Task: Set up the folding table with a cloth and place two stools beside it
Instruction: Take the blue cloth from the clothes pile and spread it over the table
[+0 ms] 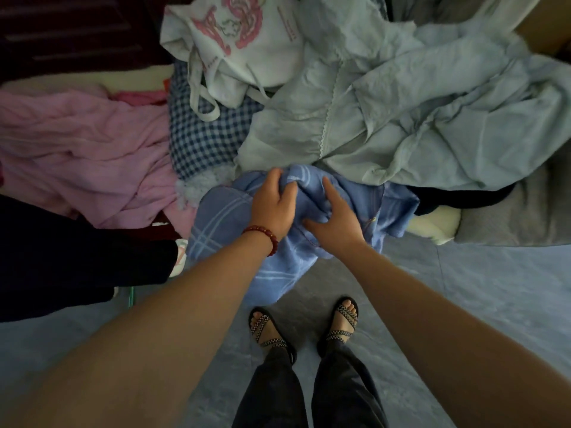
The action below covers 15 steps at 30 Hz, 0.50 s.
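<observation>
A blue cloth with white check lines (222, 223) lies bunched at the front edge of a pile of fabrics and hangs down toward the floor. My left hand (273, 205), with a red bead bracelet on its wrist, has its fingers closed on a fold at the top of the cloth. My right hand (335, 217) rests on the cloth just beside it, fingers pressed into the bunched fabric. No folding table or stool is in view.
Around the cloth lie a pale blue-grey sheet (417, 112), a dark blue gingham fabric (200, 140), a pink cloth (83, 156), a white tote bag with pink print (234, 35) and dark fabric (77, 257) at left. My sandalled feet (302, 329) stand on grey floor.
</observation>
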{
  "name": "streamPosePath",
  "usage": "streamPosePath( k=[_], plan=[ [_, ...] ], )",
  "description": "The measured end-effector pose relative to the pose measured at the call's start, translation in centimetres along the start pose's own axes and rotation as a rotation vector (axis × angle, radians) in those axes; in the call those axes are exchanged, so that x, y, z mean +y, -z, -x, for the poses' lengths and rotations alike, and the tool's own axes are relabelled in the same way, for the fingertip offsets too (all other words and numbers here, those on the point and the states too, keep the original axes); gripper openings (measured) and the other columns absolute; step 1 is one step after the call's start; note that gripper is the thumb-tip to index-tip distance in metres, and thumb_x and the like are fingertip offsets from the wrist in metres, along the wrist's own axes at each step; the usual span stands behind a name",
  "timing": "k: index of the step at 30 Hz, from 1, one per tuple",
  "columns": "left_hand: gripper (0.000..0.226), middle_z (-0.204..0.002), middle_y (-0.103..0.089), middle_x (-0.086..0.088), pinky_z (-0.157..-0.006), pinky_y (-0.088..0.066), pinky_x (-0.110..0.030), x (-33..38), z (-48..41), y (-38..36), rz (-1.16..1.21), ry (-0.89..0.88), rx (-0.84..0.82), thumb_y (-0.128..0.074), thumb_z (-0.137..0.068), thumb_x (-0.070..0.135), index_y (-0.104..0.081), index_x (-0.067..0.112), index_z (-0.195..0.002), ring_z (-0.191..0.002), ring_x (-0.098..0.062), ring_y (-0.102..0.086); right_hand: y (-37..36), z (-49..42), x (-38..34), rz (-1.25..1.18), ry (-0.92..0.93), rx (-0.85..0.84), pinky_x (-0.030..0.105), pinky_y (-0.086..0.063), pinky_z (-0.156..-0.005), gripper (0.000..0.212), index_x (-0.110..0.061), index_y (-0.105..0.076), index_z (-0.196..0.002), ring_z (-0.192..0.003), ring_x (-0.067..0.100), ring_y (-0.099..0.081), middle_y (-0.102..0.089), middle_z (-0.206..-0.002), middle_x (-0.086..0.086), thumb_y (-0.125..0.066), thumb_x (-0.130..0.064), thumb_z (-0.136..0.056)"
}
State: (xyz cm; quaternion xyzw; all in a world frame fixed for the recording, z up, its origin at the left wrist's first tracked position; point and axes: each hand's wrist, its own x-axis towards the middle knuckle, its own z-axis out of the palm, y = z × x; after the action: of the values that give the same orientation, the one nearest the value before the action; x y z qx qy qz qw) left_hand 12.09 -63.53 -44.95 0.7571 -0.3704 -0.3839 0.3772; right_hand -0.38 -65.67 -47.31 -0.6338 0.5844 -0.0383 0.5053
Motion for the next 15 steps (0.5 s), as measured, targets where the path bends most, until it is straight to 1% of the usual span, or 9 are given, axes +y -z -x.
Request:
streamPosePath(
  k=[2,4,6,8,10,12,13,14,15],
  plan=[
    [0.024,-0.063,-0.049,0.01,-0.06,-0.039,-0.014,2.5,0.3,1.0,0.01,-0.048,-0.019,-0.056,-0.087,0.022,-0.041,0.026,-0.069,-0.059,0.005,-0.049,1.4,1.4,-1.9,-0.018,0.031,0.074,0.022,-0.03,-0.106,0.081,-0.024,-0.008,-0.15,-0.129,0.019,-0.043,-0.045,-0.142,0.008,-0.059,-0.02,-0.088],
    [0.022,-0.062,-0.05,0.0,-0.057,-0.039,-0.015,4.9,0.7,1.9,0.0,-0.081,-0.052,-0.059,-0.082,0.02,-0.043,0.017,-0.067,-0.058,0.0,-0.048,2.9,2.6,-3.8,-0.019,0.076,0.153,0.028,-0.034,-0.107,0.077,-0.021,-0.017,-0.149,-0.128,0.021,-0.044,-0.044,-0.141,0.01,-0.061,-0.02,-0.086],
    [0.017,-0.065,-0.052,-0.008,-0.059,-0.042,-0.022,7.3,1.1,2.8,0.004,-0.101,-0.099,-0.06,-0.078,0.018,-0.046,0.012,-0.07,-0.061,-0.01,-0.05,4.3,3.5,-5.8,-0.048,0.098,0.195,0.033,-0.04,-0.103,0.067,-0.019,-0.033,-0.144,-0.12,0.021,-0.05,-0.05,-0.132,0.011,-0.063,-0.017,-0.084],
    [0.016,-0.059,-0.046,0.002,-0.054,-0.04,-0.019,9.5,1.5,3.7,0.022,-0.128,-0.13,-0.057,-0.071,0.019,-0.042,0.02,-0.065,-0.056,-0.008,-0.045,5.5,4.2,-7.6,-0.122,0.093,0.202,0.033,-0.042,-0.1,0.058,-0.018,-0.044,-0.137,-0.115,0.02,-0.053,-0.053,-0.127,0.009,-0.063,-0.015,-0.083],
    [0.01,-0.057,-0.045,0.006,-0.055,-0.039,-0.017,11.8,1.8,4.6,0.038,-0.143,-0.14,-0.053,-0.066,0.019,-0.043,0.022,-0.064,-0.054,-0.005,-0.044,6.8,5.0,-9.3,-0.174,0.08,0.23,0.026,-0.042,-0.094,0.051,-0.022,-0.048,-0.132,-0.112,0.017,-0.055,-0.056,-0.123,0.004,-0.063,-0.016,-0.084],
    [0.008,-0.057,-0.048,0.007,-0.055,-0.039,-0.014,13.7,2.1,5.4,0.05,-0.159,-0.138,-0.054,-0.067,0.016,-0.048,0.021,-0.066,-0.053,0.0,-0.045,8.2,5.8,-10.6,-0.223,0.11,0.269,0.022,-0.042,-0.082,0.035,-0.033,-0.058,-0.113,-0.099,0.014,-0.06,-0.061,-0.104,-0.004,-0.063,-0.016,-0.083],
    [0.008,-0.057,-0.048,0.007,-0.054,-0.039,-0.012,14.5,2.4,5.8,0.05,-0.167,-0.141,-0.055,-0.069,0.012,-0.05,0.018,-0.067,-0.052,0.001,-0.045,8.9,6.3,-11.2,-0.245,0.125,0.282,0.022,-0.044,-0.078,0.029,-0.041,-0.058,-0.097,-0.089,0.01,-0.061,-0.06,-0.093,-0.009,-0.062,-0.016,-0.083],
    [0.009,-0.057,-0.047,0.006,-0.053,-0.038,-0.012,15.3,2.6,6.1,0.05,-0.172,-0.148,-0.056,-0.071,0.008,-0.05,0.014,-0.068,-0.051,0.001,-0.043,9.5,6.8,-11.6,-0.255,0.126,0.297,0.02,-0.044,-0.073,0.03,-0.046,-0.054,-0.084,-0.079,0.004,-0.06,-0.058,-0.086,-0.012,-0.061,-0.017,-0.083],
    [0.012,-0.056,-0.045,0.006,-0.051,-0.037,-0.011,16.0,2.9,6.2,0.05,-0.181,-0.154,-0.056,-0.072,0.004,-0.049,0.013,-0.067,-0.05,0.0,-0.041,10.2,7.3,-11.9,-0.264,0.118,0.311,0.016,-0.043,-0.068,0.032,-0.046,-0.05,-0.075,-0.072,0.0,-0.057,-0.057,-0.083,-0.012,-0.061,-0.018,-0.083]
  ],
)
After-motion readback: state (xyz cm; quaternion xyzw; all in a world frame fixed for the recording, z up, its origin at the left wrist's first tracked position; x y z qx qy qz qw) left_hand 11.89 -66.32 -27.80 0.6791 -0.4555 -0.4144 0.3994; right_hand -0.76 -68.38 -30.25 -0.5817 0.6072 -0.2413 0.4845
